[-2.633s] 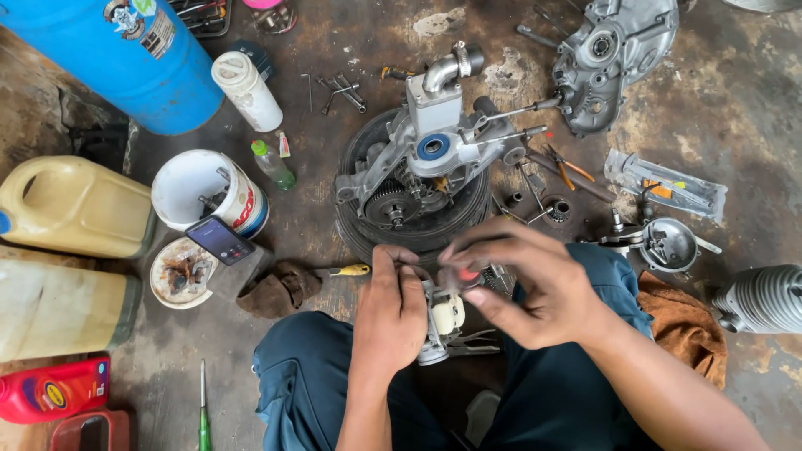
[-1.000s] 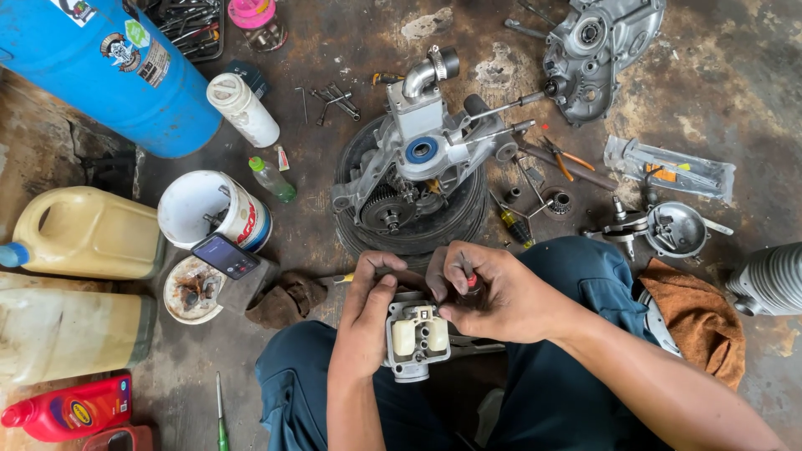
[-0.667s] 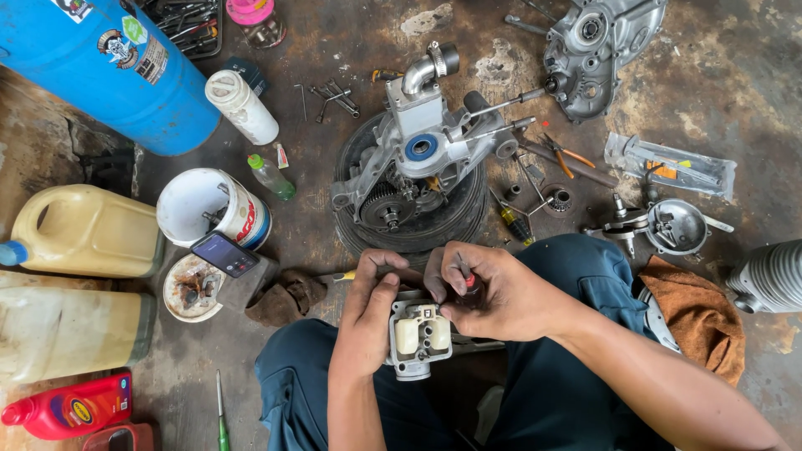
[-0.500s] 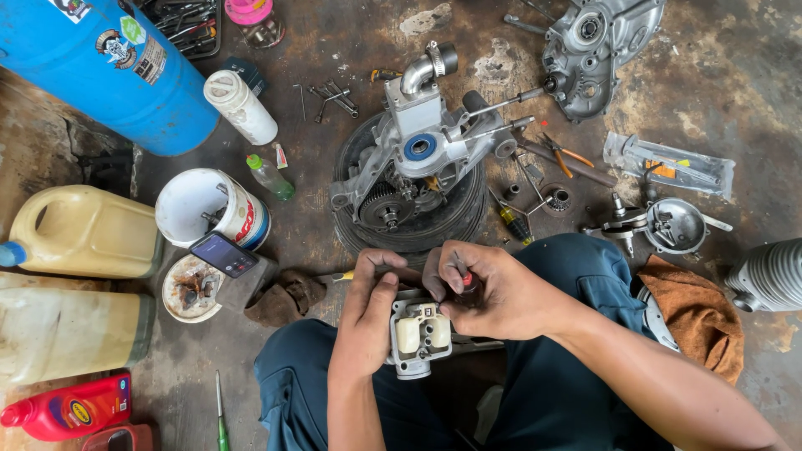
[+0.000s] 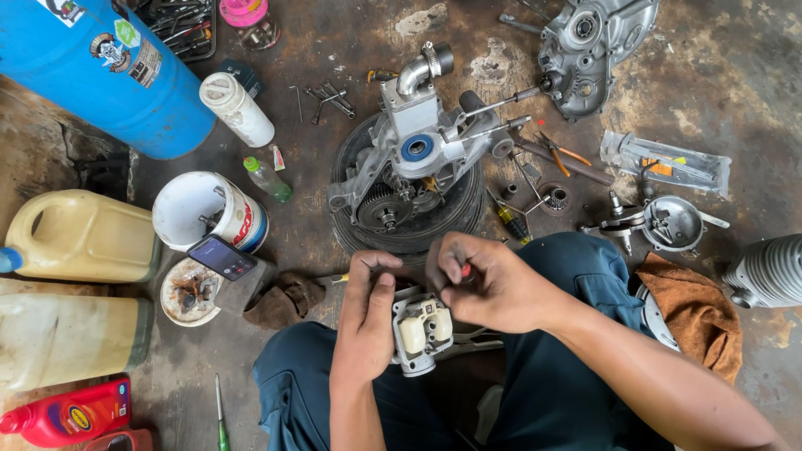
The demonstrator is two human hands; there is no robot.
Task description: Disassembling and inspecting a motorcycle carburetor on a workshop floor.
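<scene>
I sit on the floor, and my left hand (image 5: 365,321) grips the side of a small grey carburettor body (image 5: 422,336) with cream parts showing inside. My right hand (image 5: 484,282) is closed over the top of the carburettor, fingers pinched on a tool with a red handle (image 5: 466,271). The tool's tip is hidden by my fingers. Both hands are over my lap, just in front of an engine crankcase (image 5: 413,154) lying on a black tyre (image 5: 455,213).
A blue drum (image 5: 109,71), yellow jugs (image 5: 75,238), a white bucket (image 5: 205,209) and a phone (image 5: 221,257) stand left. An engine cover (image 5: 589,50), pliers (image 5: 555,152), a bagged part (image 5: 664,163), a cylinder (image 5: 769,271) and an orange rag (image 5: 693,311) lie right.
The carburettor has come lower into my lap and turned so its cream inside faces up. My right hand has stayed on top of it; over the last second little has moved.
</scene>
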